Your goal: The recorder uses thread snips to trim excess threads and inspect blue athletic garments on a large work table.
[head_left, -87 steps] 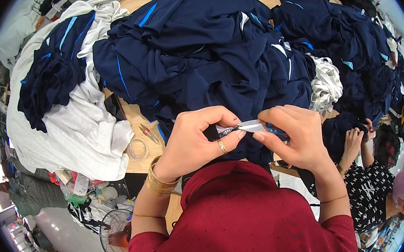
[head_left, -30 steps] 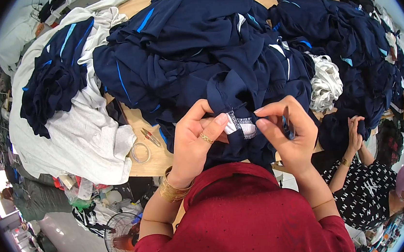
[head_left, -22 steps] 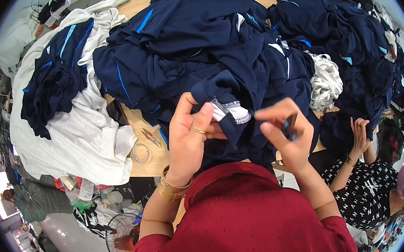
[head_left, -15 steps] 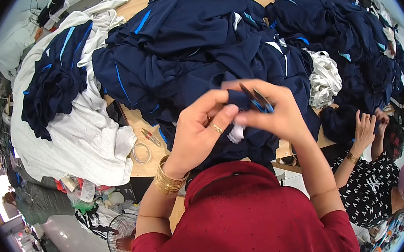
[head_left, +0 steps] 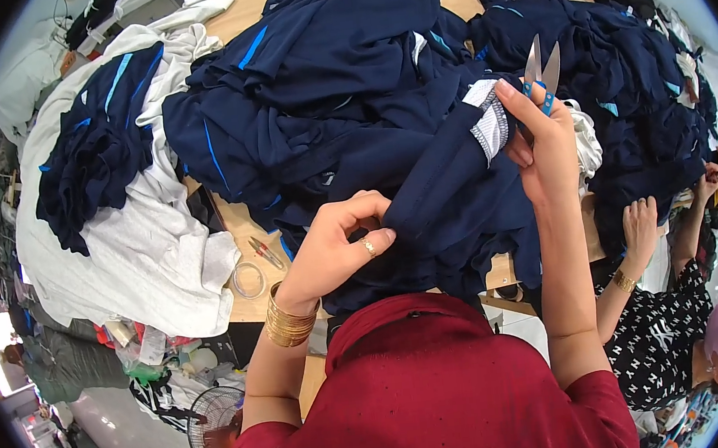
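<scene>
A navy garment is stretched between my two hands over a big pile of navy garments. My left hand, with a ring and gold bangles at the wrist, pinches its lower left part. At the upper right, my right hand grips the garment beside a white patch with overlocked edges. Blue-handled thread snips also sit in that right hand, blades apart and pointing away from me.
White cloth with a navy piece on it lies at left. Near it on the table are a clear ring and another pair of snips. A co-worker handles navy fabric at right. A fan stands lower left.
My hands were close together in the middle; now they are apart, the right one farther up and right with the snips. The garment between them has been pulled out long, showing its white patch.
</scene>
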Available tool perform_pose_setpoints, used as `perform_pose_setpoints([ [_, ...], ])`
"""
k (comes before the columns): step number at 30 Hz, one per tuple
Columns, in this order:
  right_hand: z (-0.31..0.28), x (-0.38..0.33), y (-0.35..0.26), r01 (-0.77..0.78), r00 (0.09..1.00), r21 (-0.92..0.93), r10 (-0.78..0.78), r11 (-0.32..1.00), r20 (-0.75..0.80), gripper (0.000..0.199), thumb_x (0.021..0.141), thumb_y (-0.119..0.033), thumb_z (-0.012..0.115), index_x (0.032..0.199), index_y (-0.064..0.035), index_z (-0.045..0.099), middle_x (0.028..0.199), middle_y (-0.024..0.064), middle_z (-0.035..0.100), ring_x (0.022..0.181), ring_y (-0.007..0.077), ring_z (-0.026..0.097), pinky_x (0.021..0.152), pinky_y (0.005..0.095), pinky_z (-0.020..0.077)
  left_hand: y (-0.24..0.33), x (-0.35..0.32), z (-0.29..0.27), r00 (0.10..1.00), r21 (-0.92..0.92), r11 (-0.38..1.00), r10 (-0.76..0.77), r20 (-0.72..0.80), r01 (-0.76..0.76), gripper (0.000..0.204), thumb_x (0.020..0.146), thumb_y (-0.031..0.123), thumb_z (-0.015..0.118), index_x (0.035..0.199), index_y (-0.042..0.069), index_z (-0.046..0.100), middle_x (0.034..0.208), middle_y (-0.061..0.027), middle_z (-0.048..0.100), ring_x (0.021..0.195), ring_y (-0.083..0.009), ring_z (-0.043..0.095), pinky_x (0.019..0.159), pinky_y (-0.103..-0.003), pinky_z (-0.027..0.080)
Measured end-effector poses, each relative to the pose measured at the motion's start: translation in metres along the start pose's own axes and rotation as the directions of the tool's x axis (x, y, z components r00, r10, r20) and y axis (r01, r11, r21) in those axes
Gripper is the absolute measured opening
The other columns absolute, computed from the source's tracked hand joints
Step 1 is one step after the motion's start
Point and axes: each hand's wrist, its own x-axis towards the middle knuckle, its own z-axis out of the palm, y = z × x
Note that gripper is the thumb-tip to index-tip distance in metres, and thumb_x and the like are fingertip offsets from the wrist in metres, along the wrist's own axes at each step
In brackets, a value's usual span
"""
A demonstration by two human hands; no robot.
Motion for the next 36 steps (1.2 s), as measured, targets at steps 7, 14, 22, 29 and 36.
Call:
perform_pose_setpoints([
  [7, -0.006, 0.003, 0.008, 0.014, 1.0, 0.091, -0.015, 0.996, 0.01, 0.014, 0.077, -0.011, 0.068, 0.078, -0.0072, 0.055, 0.05, -0.0062, 0.042, 0.035, 0.0022, 0.031, 0.036, 0.019, 0.0216, 0.0, 0.002, -0.002, 0.995, 0.099, 0.991, 0.09, 0.036, -0.093, 0.019, 0.069, 0.002, 0.055, 0.088, -0.003, 0.057, 0.077, -0.0056, 0.053, 0.074, -0.0164, 0.048, 0.073, -0.027, 0.04],
  [14, -0.06, -0.011, 0.022, 0.088, 0.725, -0.456, 0.257, 0.886, 0.639, 0.011, 0.077, -0.007, 0.058, 0.075, 0.0025, 0.061, 0.067, 0.0031, 0.057, 0.063, 0.008, 0.054, 0.054, 0.0221, 0.039, -0.018, -0.013, -0.001, 0.959, 0.421, 0.902, -0.031, 0.28, -0.093, 0.014, 0.08, 0.007, 0.055, 0.092, 0.004, 0.062, 0.083, -0.01, 0.061, 0.078, -0.0249, 0.059, 0.071, -0.032, 0.047],
  [22, -0.077, -0.031, 0.099, 0.06, 0.997, -0.649, -0.082, 0.758, -0.003, 0.017, 0.077, -0.013, 0.069, 0.088, -0.0007, 0.063, 0.074, 0.0016, 0.06, 0.073, 0.0077, 0.054, 0.069, 0.0218, 0.0418, -0.084, -0.01, -0.077, 0.859, 0.284, 0.943, -0.003, -0.511, 0.172, 0.02, 0.082, 0.01, 0.063, 0.099, 0.001, 0.06, 0.09, -0.0068, 0.063, 0.084, -0.0149, 0.06, 0.077, -0.027, 0.048],
  [29, -0.092, -0.081, 0.165, 0.073, 0.993, -0.691, -0.119, 0.72, -0.02, 0.039, 0.07, -0.013, 0.075, 0.103, 0.0007, 0.059, 0.095, 0.0117, 0.062, 0.087, 0.0179, 0.059, 0.074, 0.0303, 0.0478, -0.13, 0.015, -0.048, 0.852, 0.407, 0.874, -0.016, -0.524, 0.267, 0.047, 0.08, 0.027, 0.068, 0.114, -0.001, 0.051, 0.104, -0.0139, 0.058, 0.1, -0.0261, 0.056, 0.087, -0.033, 0.043],
  [36, -0.118, -0.089, 0.083, -0.022, 0.9, 0.132, 0.077, 0.991, -0.43, 0.033, 0.08, -0.024, 0.061, 0.108, -0.0074, 0.054, 0.097, 0.0045, 0.059, 0.086, 0.016, 0.059, 0.076, 0.0312, 0.0487, -0.005, -0.016, -0.057, 0.985, -0.314, 0.948, -0.1, -0.139, 0.052, 0.039, 0.08, 0.017, 0.066, 0.111, -0.004, 0.053, 0.104, -0.0063, 0.06, 0.099, -0.012, 0.055, 0.088, -0.024, 0.042],
])
